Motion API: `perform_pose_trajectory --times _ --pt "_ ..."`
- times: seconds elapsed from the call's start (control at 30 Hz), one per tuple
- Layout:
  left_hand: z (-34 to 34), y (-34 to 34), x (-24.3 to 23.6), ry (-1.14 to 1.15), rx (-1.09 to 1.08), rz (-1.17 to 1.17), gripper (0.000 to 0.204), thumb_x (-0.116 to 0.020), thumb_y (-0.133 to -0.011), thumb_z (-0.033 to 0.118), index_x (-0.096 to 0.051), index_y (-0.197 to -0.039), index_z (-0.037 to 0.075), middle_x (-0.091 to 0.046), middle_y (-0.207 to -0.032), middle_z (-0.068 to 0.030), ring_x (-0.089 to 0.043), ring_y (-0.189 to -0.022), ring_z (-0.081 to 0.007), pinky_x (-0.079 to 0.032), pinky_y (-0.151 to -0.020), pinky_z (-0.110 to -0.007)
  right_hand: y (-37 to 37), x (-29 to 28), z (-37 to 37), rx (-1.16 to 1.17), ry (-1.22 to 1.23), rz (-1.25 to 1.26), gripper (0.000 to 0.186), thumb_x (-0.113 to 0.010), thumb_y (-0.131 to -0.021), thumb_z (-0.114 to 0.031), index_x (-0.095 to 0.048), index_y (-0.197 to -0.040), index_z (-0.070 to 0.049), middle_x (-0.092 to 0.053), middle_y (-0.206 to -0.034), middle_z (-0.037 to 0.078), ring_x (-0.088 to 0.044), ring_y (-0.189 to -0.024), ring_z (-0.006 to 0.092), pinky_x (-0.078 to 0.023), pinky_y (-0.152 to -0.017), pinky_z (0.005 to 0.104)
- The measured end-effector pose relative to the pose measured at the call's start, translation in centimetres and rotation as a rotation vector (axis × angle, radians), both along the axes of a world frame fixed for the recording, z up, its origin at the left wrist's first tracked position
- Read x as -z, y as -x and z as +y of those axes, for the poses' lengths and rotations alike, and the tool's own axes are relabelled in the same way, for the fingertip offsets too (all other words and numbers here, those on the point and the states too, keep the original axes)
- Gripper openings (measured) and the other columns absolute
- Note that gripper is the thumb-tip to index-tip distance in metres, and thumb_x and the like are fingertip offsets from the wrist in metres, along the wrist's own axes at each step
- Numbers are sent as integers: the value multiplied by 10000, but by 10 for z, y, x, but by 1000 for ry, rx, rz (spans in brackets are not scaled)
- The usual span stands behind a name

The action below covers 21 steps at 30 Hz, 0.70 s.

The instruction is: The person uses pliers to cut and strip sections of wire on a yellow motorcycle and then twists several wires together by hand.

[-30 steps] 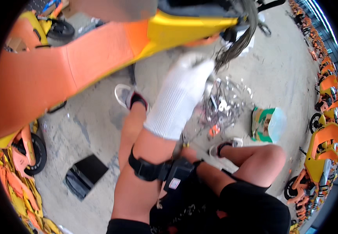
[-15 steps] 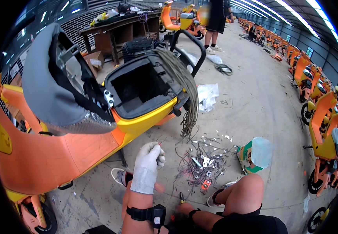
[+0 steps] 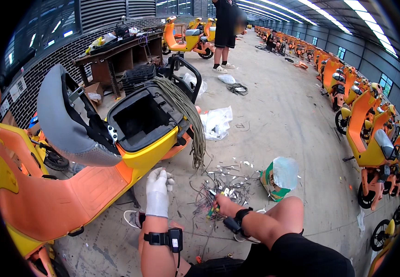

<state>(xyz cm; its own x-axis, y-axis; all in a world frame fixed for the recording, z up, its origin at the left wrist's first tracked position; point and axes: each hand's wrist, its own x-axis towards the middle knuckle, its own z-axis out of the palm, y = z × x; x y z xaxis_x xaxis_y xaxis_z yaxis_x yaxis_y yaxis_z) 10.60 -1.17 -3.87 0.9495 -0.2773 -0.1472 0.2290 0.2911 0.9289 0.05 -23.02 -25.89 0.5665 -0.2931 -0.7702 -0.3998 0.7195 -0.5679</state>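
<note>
My left hand (image 3: 159, 182), in a white knit glove, is closed beside the yellow side of an orange scooter (image 3: 91, 187). A tiny reddish spot shows at its fingertips; what it pinches is too small to make out. My bare right hand (image 3: 226, 206) is wrapped round a small hand tool with yellow-green handles (image 3: 210, 212), probably pliers. It is over a heap of cut wire scraps and white bits (image 3: 230, 187) on the floor. The scooter's grey seat (image 3: 73, 122) is tipped up, baring a black storage box (image 3: 140, 120). A bundle of grey-green cords (image 3: 188, 113) hangs over the rear.
A green and white bag (image 3: 278, 180) stands right of the scraps. Clear plastic (image 3: 217, 123) lies behind them. A cluttered workbench (image 3: 117, 55) is at the back left. Another person (image 3: 224, 34) stands farther off. Rows of orange scooters (image 3: 363, 124) line the right side.
My right hand has moved forward and up with the tool, from near my knee to the scrap heap. My left hand has shifted slightly left; the thin wire at its fingertips no longer shows clearly.
</note>
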Motion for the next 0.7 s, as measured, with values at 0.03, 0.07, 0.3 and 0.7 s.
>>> perform_pose_trajectory --times 0.03,0.07,0.3,0.7 --pt "-8 1 0 142 58 60 223 -511 -1005 112 -519 -1193 -7 -613 -911 -83 -577 -670 -129 -426 -532 -250 -3 -23 -14 144 -117 -24 266 -488 -967 -253 -444 -783 -67 -459 -594 87 -439 -485 184 -351 -411 305" --pt "-11 4 8 268 104 136 234 -519 -1005 112 -512 -1206 -7 -612 -933 -92 -584 -695 -144 -434 -550 -258 -5 -50 -29 67 -138 -90 279 -495 -972 -264 -422 -768 -89 -441 -594 63 -416 -479 171 -342 -410 296" --pt "-41 22 24 629 321 381 174 -512 -993 53 -523 -1166 36 -610 -995 -113 -603 -807 -204 -510 -712 -305 26 -228 -24 -132 36 -680 315 -550 -1000 -361 -521 -879 -72 -583 -750 44 -591 -690 187 -497 -621 296" --pt "-30 69 36 847 255 429 172 -456 -1030 93 -524 -1178 37 -597 -965 -53 -576 -838 -157 -522 -794 -275 64 -258 55 -487 971 -676 283 -660 -910 -137 -554 -1136 -3 -617 -937 90 -617 -885 175 -502 -820 314"
